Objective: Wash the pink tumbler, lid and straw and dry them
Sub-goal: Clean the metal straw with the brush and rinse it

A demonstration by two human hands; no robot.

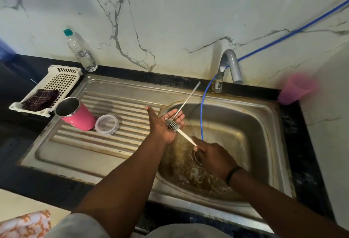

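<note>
Over the sink (pixel 264 109) our right hand (pixel 213 155) pinches the brush (pixel 172 124), drawing its bristles across our flat-open left hand (pixel 162 124) (rinsing, likely). Tumbler (pixel 79 116) and lid (pixel 106 124) wait left of the sink; straw unseen.

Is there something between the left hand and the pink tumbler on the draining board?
Only the clear lid: it lies on the ribbed board between the left hand and the pink tumbler, close beside the tumbler. That hand also has the brush against its palm.

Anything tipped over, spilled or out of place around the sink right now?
The pink tumbler lies tilted on the drainboard, mouth toward the white rack, not upright. Its lid lies beside it. A blue hose dangles into the basin. No spill shows.
</note>
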